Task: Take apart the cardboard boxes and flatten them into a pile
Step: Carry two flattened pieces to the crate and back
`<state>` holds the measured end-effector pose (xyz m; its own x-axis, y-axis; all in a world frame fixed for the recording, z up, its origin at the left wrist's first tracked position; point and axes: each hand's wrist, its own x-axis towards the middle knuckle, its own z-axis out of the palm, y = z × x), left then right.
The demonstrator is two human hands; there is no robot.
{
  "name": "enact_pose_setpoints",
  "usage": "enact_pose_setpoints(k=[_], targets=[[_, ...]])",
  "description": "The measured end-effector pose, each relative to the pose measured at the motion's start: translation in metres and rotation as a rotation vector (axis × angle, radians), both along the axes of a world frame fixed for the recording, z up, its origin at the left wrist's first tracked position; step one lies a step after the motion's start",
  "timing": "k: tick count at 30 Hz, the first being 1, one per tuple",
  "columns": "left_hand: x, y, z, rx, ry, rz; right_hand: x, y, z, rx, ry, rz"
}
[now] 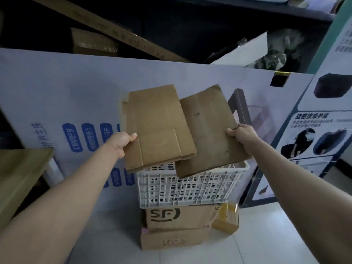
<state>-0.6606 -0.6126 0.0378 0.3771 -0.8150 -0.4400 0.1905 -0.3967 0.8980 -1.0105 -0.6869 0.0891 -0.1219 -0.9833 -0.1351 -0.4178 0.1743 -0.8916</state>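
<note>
Above white crate [192,185]: two flattened boxes [160,128] [211,130], one per hand [122,142] [242,134].

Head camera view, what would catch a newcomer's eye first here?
Two flattened cardboard boxes at centre, one in the left hand, one in the right hand. Below them sits a white plastic crate atop an SF-marked cardboard box.

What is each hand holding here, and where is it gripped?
Left hand pinches a flattened box at its left edge; right hand grips another flattened box at its right edge.
</note>
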Motion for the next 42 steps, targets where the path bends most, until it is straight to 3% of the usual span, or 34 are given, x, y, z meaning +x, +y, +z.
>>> enact_pose_setpoints(k=[11, 19, 30, 32, 37, 39, 42], targets=[[-0.036, -0.076, -0.02, 0.104, 0.065, 0.05, 0.024, -0.112, -0.04, 0.194, 0.033, 0.159], [-0.072, -0.104, -0.039, 0.212, 0.14, 0.072, 0.04, -0.141, -0.069, 0.326, -0.018, 0.233], [-0.121, -0.123, -0.068, 0.164, 0.127, 0.358, 0.022, -0.181, -0.073, 0.468, -0.196, 0.427], [-0.133, -0.123, -0.067, 0.185, 0.203, 0.364, 0.014, -0.193, -0.072, 0.487, -0.203, 0.461], [-0.167, -0.125, -0.063, 0.161, 0.266, 0.399, -0.012, -0.203, -0.069, 0.558, 0.024, 0.682], [-0.177, -0.127, -0.065, 0.114, 0.322, 0.45, -0.018, -0.209, -0.071, 0.521, 0.034, 0.626], [-0.194, -0.128, -0.066, 0.028, 0.367, 0.504, -0.025, -0.235, -0.096, 0.41, -0.027, 0.376]])
